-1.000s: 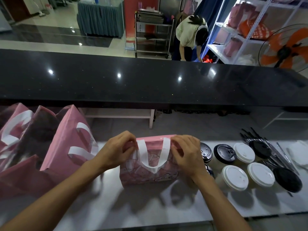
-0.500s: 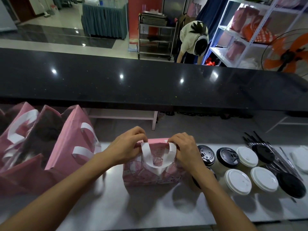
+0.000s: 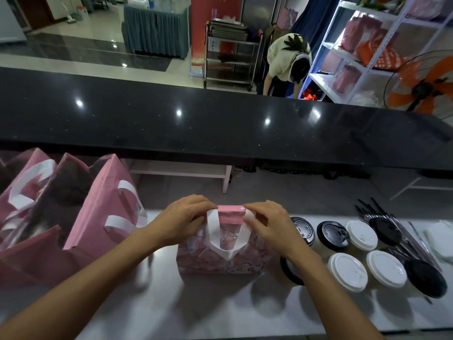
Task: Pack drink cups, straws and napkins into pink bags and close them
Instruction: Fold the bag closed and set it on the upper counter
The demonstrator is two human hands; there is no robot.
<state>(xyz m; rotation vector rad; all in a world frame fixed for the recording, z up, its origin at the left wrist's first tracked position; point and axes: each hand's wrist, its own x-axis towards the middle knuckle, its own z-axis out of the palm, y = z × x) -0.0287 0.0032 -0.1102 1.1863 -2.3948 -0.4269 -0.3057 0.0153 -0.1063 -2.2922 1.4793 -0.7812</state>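
Two hands are busy with one small pink bag [image 3: 220, 256] that stands in the middle of the pale tabletop [image 3: 220, 307]. The left hand [image 3: 181, 222] and the right hand [image 3: 267, 227] each pinch one end of the folded top flap [image 3: 230, 213], with curled fingers pressing it down. The white handle [image 3: 221, 239] hangs in a loop down the front of the bag.

The job right now looks like closing the bag. To do it well, keep the fold flat and even, so both ends sit at the same height. Press along the whole fold, not just at the ends, so it stays shut. Do not push down hard, since a cup inside could tip or squash. We cannot see what is inside.

More cups with lids [image 3: 348, 271] wait just beside the bag on the right, some white and some black. Black straws [image 3: 382, 217] lie past them, and white napkins [image 3: 441, 241] lie at the far right. Bigger pink bags [image 3: 103, 207] stand open on the left.
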